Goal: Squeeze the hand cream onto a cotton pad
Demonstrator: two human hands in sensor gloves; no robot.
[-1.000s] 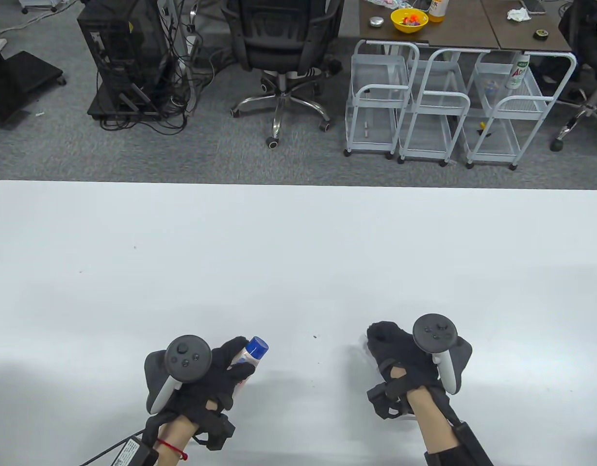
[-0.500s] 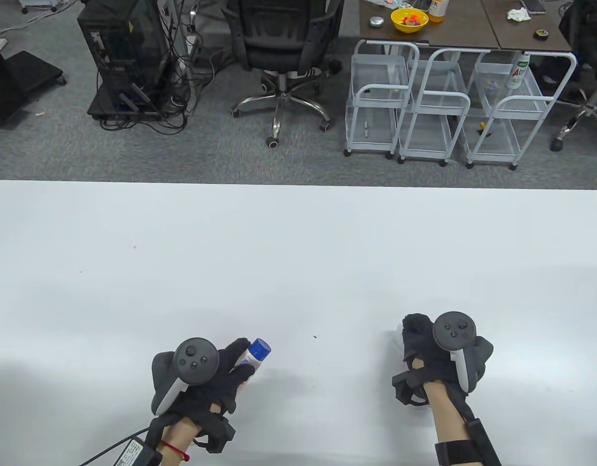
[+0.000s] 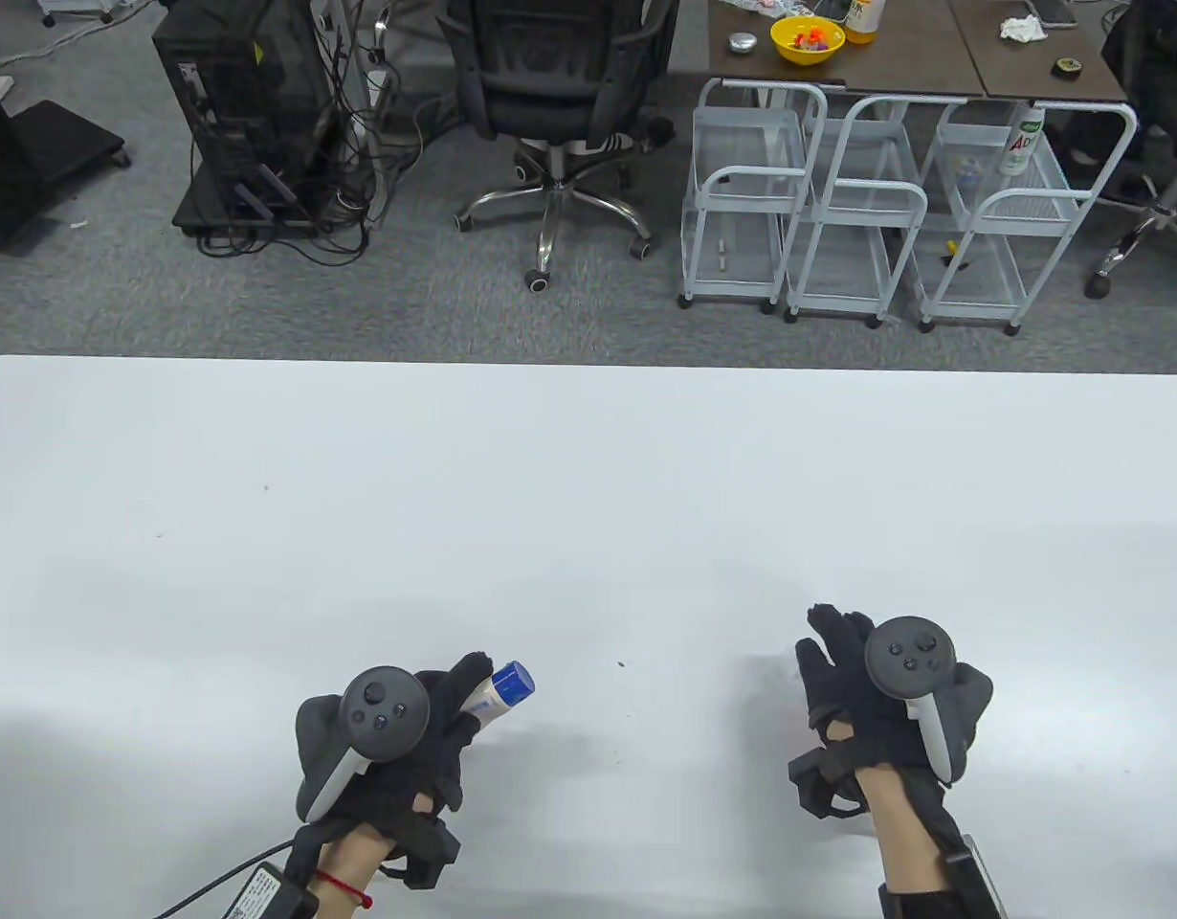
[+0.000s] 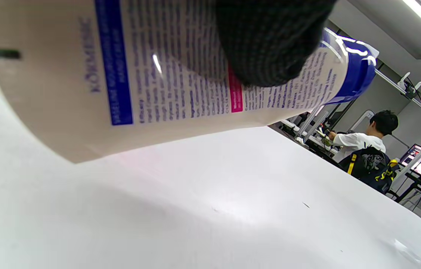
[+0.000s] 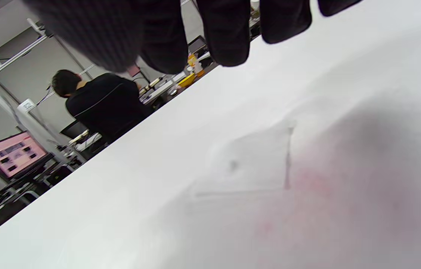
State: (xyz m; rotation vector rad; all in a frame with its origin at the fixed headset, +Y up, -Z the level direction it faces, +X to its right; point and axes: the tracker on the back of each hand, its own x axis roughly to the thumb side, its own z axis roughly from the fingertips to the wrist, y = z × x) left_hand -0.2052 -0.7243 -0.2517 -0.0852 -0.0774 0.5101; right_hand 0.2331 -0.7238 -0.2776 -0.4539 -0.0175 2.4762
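My left hand (image 3: pixel 474 694) grips a white hand cream tube (image 3: pixel 493 691) with a blue cap (image 3: pixel 515 678) on, pointing up and right, just above the table. In the left wrist view the tube (image 4: pixel 150 74) fills the top, with a gloved fingertip (image 4: pixel 270 48) pressed on it. My right hand (image 3: pixel 823 639) hovers with its fingers spread and holds nothing. In the right wrist view a white square cotton pad (image 5: pixel 247 164) lies flat on the table below the fingers (image 5: pixel 225 33). In the table view the pad is barely told from the white tabletop.
The white table (image 3: pixel 588 479) reaches from the near edge to its far edge mid-frame. Beyond it stand an office chair (image 3: pixel 560 86) and white wire carts (image 3: pixel 866 211) on grey carpet. A cable and small box (image 3: pixel 263 885) trail from my left wrist.
My right hand moved to the right with the cotton pad, then spread its fingers and let it go on the table. My left hand shifted slightly right, still holding the tube.
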